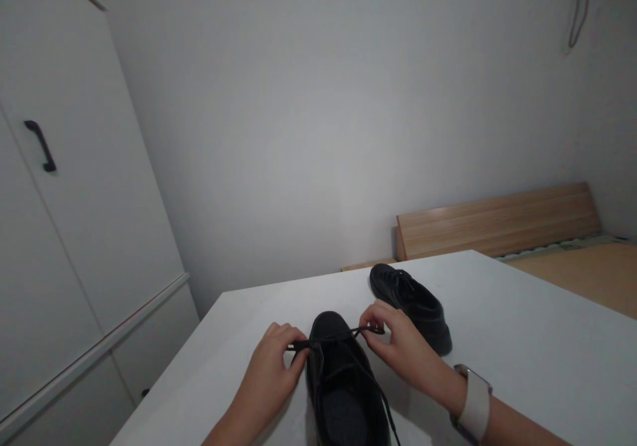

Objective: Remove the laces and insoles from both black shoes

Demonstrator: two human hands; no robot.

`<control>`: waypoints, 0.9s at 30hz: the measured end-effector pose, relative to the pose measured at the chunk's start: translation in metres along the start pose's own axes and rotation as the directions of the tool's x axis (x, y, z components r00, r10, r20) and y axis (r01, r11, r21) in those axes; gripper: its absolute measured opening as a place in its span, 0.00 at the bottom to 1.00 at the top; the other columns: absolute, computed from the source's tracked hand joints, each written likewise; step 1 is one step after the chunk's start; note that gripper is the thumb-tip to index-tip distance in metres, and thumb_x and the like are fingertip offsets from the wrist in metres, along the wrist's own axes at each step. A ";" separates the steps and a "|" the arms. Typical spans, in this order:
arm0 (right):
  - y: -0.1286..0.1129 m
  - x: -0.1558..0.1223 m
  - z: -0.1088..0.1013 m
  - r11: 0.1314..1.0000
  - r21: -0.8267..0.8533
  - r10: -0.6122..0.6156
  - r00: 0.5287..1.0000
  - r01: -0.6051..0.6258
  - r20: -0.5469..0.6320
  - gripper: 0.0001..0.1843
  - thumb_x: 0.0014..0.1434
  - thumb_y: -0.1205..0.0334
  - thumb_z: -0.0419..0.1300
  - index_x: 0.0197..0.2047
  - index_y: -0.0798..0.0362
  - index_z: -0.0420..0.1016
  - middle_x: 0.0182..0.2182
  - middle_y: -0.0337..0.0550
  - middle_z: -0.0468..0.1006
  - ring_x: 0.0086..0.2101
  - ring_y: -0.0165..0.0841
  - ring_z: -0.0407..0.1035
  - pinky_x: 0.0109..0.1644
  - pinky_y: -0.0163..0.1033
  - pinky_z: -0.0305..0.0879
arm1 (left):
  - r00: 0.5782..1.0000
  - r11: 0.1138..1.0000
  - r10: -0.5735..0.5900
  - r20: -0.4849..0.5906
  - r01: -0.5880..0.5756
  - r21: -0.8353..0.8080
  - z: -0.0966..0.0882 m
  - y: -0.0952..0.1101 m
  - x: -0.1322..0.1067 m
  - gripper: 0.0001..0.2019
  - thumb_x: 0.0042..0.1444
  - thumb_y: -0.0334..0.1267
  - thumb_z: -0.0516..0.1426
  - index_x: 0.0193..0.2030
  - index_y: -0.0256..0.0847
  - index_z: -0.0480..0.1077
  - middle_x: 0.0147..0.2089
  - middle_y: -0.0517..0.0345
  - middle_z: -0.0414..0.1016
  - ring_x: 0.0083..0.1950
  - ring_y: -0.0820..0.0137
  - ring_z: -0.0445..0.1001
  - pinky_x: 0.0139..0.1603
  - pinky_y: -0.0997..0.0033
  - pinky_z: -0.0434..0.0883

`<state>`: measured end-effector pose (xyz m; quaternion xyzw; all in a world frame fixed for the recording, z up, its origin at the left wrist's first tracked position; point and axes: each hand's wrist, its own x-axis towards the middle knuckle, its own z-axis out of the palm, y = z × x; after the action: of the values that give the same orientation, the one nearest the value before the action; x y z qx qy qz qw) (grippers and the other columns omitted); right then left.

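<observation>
A black lace-up shoe (329,366) stands on the white table, its toe pointing away from me and its opening toward me. On its left side, my left hand (277,360) pinches a black shoelace (318,342) near the upper. My right hand (391,340) pinches the lace on the other side, with a small loop at the fingertips. Between the hands the lace runs across the front of the shoe. One loose lace end trails down the shoe's right side. A pale-banded watch (472,403) is on my right wrist.
A second black shoe (415,300) rests beyond my right hand on the white table (527,340). White cabinets (99,167) with dark handles stand at the left. A wooden headboard (497,220) and bed (582,273) lie behind the table at the right.
</observation>
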<state>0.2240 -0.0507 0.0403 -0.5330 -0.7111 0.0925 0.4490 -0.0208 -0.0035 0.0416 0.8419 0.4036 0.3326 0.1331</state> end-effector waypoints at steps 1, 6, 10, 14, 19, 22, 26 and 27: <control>-0.001 0.000 -0.001 1.000 0.012 -0.005 0.999 0.006 -0.053 0.05 0.53 0.70 0.56 0.30 0.51 0.71 0.30 0.40 0.72 0.33 0.36 0.67 0.40 0.41 0.61 | 1.000 1.000 0.003 -0.026 -0.003 0.008 -0.002 0.001 0.001 0.05 0.54 0.36 0.56 0.30 0.43 0.73 0.33 0.52 0.76 0.39 0.56 0.70 0.43 0.56 0.65; 0.001 0.004 -0.006 0.949 0.316 0.106 0.945 -0.003 -0.308 0.02 0.59 0.62 0.54 0.35 0.50 0.66 0.35 0.43 0.74 0.39 0.38 0.70 0.47 0.45 0.65 | 0.984 0.980 -0.081 -0.157 0.050 -0.194 -0.014 0.004 0.004 0.07 0.53 0.41 0.56 0.29 0.42 0.72 0.34 0.54 0.76 0.42 0.56 0.72 0.46 0.56 0.65; 0.006 0.008 -0.006 0.750 0.660 0.324 0.887 -0.029 -0.329 0.10 0.63 0.51 0.55 0.39 0.49 0.62 0.33 0.40 0.77 0.35 0.36 0.75 0.45 0.45 0.69 | 0.951 0.788 -0.256 -0.173 0.102 -0.607 -0.019 0.004 0.008 0.10 0.55 0.44 0.57 0.34 0.40 0.72 0.38 0.53 0.77 0.46 0.58 0.74 0.50 0.58 0.68; 0.009 0.009 -0.009 0.660 0.751 0.410 0.830 0.017 -0.379 0.13 0.62 0.50 0.58 0.41 0.48 0.60 0.22 0.29 0.67 0.19 0.27 0.62 0.23 0.33 0.59 | 0.896 0.474 -0.413 -0.161 0.060 -0.878 -0.019 0.004 0.010 0.11 0.54 0.45 0.59 0.31 0.40 0.64 0.26 0.63 0.70 0.27 0.69 0.72 0.35 0.67 0.73; 0.001 0.007 -0.021 0.811 0.575 0.342 0.714 0.104 -0.611 0.12 0.61 0.51 0.59 0.40 0.48 0.63 0.23 0.30 0.61 0.22 0.27 0.58 0.24 0.32 0.53 | 0.761 0.737 -0.415 -0.498 -0.040 -0.675 -0.027 0.001 0.006 0.12 0.55 0.47 0.60 0.33 0.42 0.65 0.22 0.69 0.58 0.19 0.78 0.56 0.18 0.81 0.56; -0.006 0.006 -0.027 0.874 0.455 0.248 0.648 0.171 -0.721 0.09 0.62 0.53 0.58 0.40 0.49 0.65 0.30 0.36 0.66 0.28 0.29 0.63 0.29 0.34 0.58 | 0.671 0.919 -0.275 -0.688 -0.026 -0.393 -0.034 0.003 0.002 0.11 0.55 0.46 0.60 0.36 0.41 0.68 0.27 0.63 0.66 0.26 0.75 0.65 0.25 0.79 0.63; -0.012 0.003 -0.025 0.906 0.367 0.150 0.651 0.209 -0.744 0.08 0.64 0.54 0.57 0.41 0.49 0.66 0.33 0.39 0.68 0.33 0.33 0.65 0.36 0.37 0.62 | 0.543 0.977 -0.152 -0.826 -0.043 -0.209 -0.042 0.007 0.001 0.10 0.57 0.45 0.58 0.39 0.40 0.69 0.30 0.61 0.69 0.27 0.73 0.67 0.28 0.77 0.66; -0.014 0.003 -0.025 0.914 0.350 0.127 0.672 0.206 -0.729 0.08 0.64 0.55 0.57 0.42 0.49 0.66 0.34 0.39 0.68 0.34 0.33 0.65 0.38 0.38 0.62 | 0.521 0.979 -0.141 -0.842 -0.052 -0.196 -0.044 0.007 0.002 0.10 0.57 0.44 0.58 0.40 0.40 0.69 0.31 0.61 0.69 0.28 0.73 0.68 0.28 0.77 0.66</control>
<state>0.2327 -0.0626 0.0646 -0.4037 -0.4448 0.0039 0.7995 -0.0452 -0.0086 0.0782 0.5433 0.4033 0.7363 0.0097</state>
